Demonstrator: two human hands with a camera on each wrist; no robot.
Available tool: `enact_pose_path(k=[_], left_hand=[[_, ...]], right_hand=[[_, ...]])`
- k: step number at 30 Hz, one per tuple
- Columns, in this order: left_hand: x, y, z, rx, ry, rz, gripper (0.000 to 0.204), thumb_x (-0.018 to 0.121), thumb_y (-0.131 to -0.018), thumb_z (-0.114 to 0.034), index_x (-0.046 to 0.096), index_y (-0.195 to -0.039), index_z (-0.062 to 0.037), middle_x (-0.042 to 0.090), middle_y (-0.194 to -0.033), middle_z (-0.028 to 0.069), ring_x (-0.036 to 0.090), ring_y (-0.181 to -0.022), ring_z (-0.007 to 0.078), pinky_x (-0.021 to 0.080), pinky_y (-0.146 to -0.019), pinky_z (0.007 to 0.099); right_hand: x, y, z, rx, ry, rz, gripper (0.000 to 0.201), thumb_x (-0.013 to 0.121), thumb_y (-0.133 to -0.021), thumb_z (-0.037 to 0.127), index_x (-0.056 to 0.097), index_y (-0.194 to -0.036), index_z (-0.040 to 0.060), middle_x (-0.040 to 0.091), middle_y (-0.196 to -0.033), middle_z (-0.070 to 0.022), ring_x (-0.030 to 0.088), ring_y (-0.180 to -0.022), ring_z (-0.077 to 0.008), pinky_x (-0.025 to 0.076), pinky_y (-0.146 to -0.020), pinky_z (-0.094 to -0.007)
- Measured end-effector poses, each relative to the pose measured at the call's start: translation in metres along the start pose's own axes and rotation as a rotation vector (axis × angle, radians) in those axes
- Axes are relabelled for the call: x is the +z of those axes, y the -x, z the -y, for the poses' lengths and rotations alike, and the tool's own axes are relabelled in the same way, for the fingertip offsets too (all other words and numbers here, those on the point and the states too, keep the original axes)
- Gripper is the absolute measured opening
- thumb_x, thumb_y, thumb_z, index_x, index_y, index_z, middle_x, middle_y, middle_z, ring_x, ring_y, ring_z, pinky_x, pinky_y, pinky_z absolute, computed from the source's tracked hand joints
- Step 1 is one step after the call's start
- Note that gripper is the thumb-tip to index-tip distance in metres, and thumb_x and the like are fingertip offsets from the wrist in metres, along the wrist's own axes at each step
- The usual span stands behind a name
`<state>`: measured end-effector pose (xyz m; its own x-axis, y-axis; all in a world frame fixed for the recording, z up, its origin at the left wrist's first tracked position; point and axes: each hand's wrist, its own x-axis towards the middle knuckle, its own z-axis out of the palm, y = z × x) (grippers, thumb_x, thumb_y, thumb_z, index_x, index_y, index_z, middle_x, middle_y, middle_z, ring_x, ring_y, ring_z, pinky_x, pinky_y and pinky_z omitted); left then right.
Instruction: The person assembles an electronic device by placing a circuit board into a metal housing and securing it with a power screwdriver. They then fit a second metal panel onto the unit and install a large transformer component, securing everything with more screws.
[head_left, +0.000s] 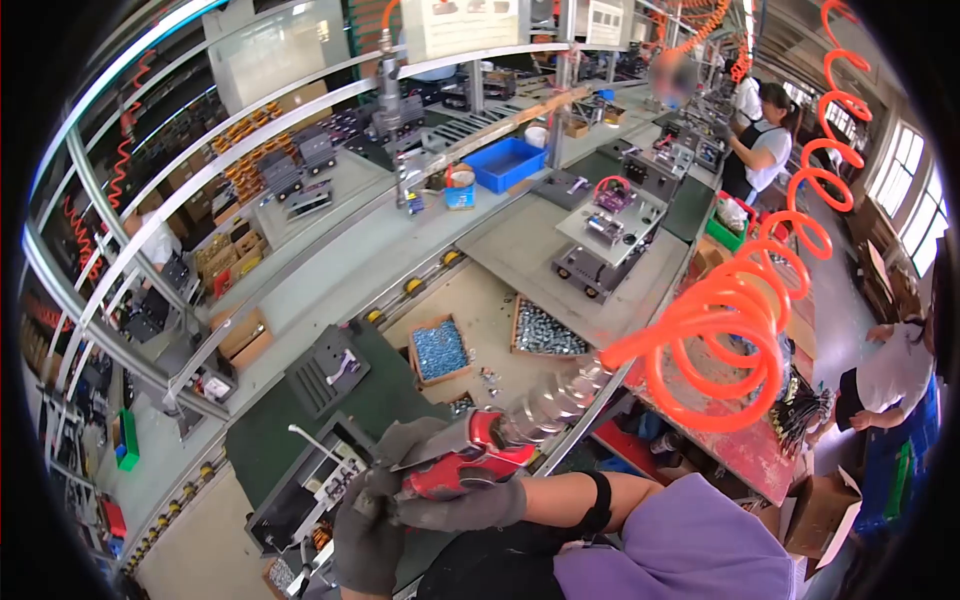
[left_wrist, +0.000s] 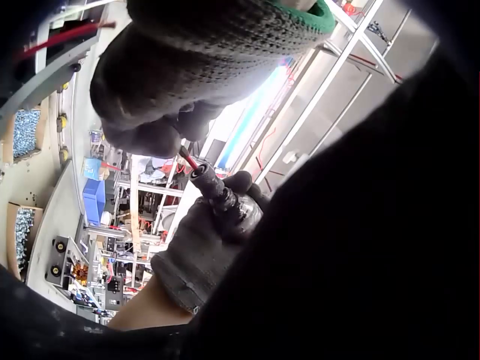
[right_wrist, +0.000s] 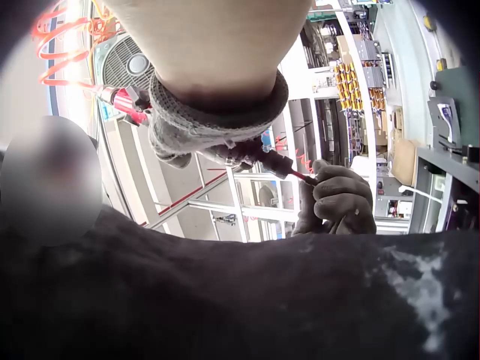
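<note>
In the head view, a red-and-grey air screwdriver [head_left: 465,465] lies across the front of the body. My gloved right hand [head_left: 465,507] grips it, its dark nose pointing at the left hand in both wrist views. My gloved left hand [right_wrist: 341,199] pinches a thin bit [right_wrist: 301,177] with a red section, which lines up with the tool's nose [right_wrist: 276,163]. Beneath the hands in the head view is an open dark grey housing [head_left: 300,490] with a metal bracket [head_left: 335,480], partly covered by the left hand.
A coiled orange hose [head_left: 720,340] runs from the tool's end. Behind the hands stand boxes of blue screws [head_left: 440,350] and silver screws [head_left: 545,328]. A grey cover [head_left: 328,370] lies on the green mat [head_left: 385,395]. Another person [head_left: 765,150] works further along the line.
</note>
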<state>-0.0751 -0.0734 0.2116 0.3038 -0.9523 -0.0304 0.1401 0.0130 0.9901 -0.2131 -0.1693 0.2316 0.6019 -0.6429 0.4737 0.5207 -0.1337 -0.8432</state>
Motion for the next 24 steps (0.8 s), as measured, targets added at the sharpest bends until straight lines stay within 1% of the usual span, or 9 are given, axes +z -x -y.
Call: enact_pose_path(k=[2, 3, 5, 6, 7, 12, 16, 19, 24], left_hand=[[-0.026, 0.007, 0.010, -0.155, 0.369, -0.042, 0.041, 0.061, -0.088, -0.026, 0.052, -0.119, -0.0005, 0.057, -0.095, 0.0056, 0.052, -0.080, 0.0145, 0.043, -0.068, 0.0264], [-0.036, 0.011, 0.013, -0.206, 0.486, -0.049, 0.040, 0.060, -0.090, -0.027, 0.052, -0.119, -0.0003, 0.056, -0.093, 0.0046, 0.050, -0.077, 0.0127, 0.042, -0.066, 0.0253], [-0.058, 0.021, 0.020, -0.312, 0.645, 0.000, 0.044, 0.059, -0.091, -0.034, 0.051, -0.119, -0.0005, 0.053, -0.088, 0.0025, 0.046, -0.072, 0.0096, 0.039, -0.063, 0.0231], [-0.066, 0.023, 0.024, -0.284, 0.768, 0.149, 0.045, 0.059, -0.091, -0.035, 0.051, -0.119, -0.0008, 0.052, -0.087, 0.0016, 0.044, -0.071, 0.0089, 0.038, -0.061, 0.0227], [-0.065, 0.027, 0.017, -0.320, 0.694, 0.082, 0.044, 0.057, -0.092, -0.038, 0.051, -0.116, -0.0011, 0.051, -0.084, 0.0004, 0.042, -0.069, 0.0081, 0.035, -0.059, 0.0223], [-0.082, 0.030, 0.004, -0.299, 0.698, 0.065, 0.040, 0.050, -0.097, -0.037, 0.054, -0.112, -0.0010, 0.049, -0.080, -0.0006, 0.041, -0.066, 0.0077, 0.034, -0.057, 0.0219], [-0.101, 0.026, -0.002, -0.356, 0.628, 0.017, 0.036, 0.047, -0.099, -0.035, 0.056, -0.108, -0.0010, 0.048, -0.076, -0.0011, 0.040, -0.063, 0.0082, 0.034, -0.055, 0.0216], [-0.112, 0.020, -0.007, -0.373, 0.679, -0.024, 0.034, 0.046, -0.099, -0.033, 0.057, -0.105, -0.0017, 0.048, -0.074, -0.0011, 0.040, -0.061, 0.0083, 0.033, -0.054, 0.0214], [-0.132, 0.015, -0.014, -0.376, 0.632, -0.070, 0.032, 0.043, -0.100, -0.032, 0.057, -0.104, -0.0032, 0.048, -0.072, -0.0006, 0.038, -0.057, 0.0077, 0.033, -0.051, 0.0214]], right_hand=[[0.009, 0.001, -0.001, -0.163, 0.250, 0.081, 0.038, 0.071, -0.076, 0.005, 0.054, -0.109, 0.0034, 0.058, -0.095, -0.0044, 0.058, -0.086, -0.0143, 0.049, -0.074, -0.0308], [0.011, 0.008, -0.009, -0.202, 0.642, 0.197, 0.035, 0.071, -0.075, 0.004, 0.054, -0.105, 0.0028, 0.058, -0.094, -0.0046, 0.059, -0.086, -0.0156, 0.049, -0.074, -0.0308], [0.028, 0.011, -0.011, -0.011, 0.412, 0.178, 0.030, 0.073, -0.077, 0.012, 0.053, -0.099, 0.0053, 0.058, -0.085, -0.0060, 0.060, -0.080, -0.0186, 0.051, -0.072, -0.0310], [0.040, 0.003, -0.009, 0.149, 0.100, 0.147, 0.030, 0.073, -0.078, 0.016, 0.052, -0.097, 0.0069, 0.057, -0.081, -0.0066, 0.060, -0.077, -0.0194, 0.053, -0.072, -0.0311], [0.051, -0.006, -0.007, 0.296, -0.213, 0.071, 0.030, 0.074, -0.080, 0.020, 0.051, -0.096, 0.0085, 0.056, -0.076, -0.0072, 0.060, -0.074, -0.0202, 0.054, -0.071, -0.0313], [0.064, -0.030, -0.025, -0.277, -0.003, 0.149, 0.040, 0.075, -0.081, 0.029, 0.048, -0.105, 0.0135, 0.051, -0.060, -0.0031, 0.055, -0.055, -0.0197, 0.054, -0.056, -0.0373], [0.084, -0.044, -0.037, -0.219, -0.015, 0.084, 0.042, 0.076, -0.079, 0.031, 0.048, -0.106, 0.0145, 0.051, -0.058, -0.0045, 0.055, -0.056, -0.0192, 0.054, -0.056, -0.0369], [0.077, -0.055, -0.048, 0.107, -0.007, 0.349, 0.042, 0.076, -0.080, 0.032, 0.049, -0.106, 0.0143, 0.052, -0.061, -0.0044, 0.054, -0.056, -0.0187, 0.053, -0.056, -0.0371], [0.122, -0.077, -0.059, -0.231, -0.114, 0.112, 0.038, 0.075, -0.080, 0.033, 0.052, -0.104, 0.0157, 0.050, -0.061, -0.0035, 0.053, -0.056, -0.0185, 0.052, -0.055, -0.0371]])
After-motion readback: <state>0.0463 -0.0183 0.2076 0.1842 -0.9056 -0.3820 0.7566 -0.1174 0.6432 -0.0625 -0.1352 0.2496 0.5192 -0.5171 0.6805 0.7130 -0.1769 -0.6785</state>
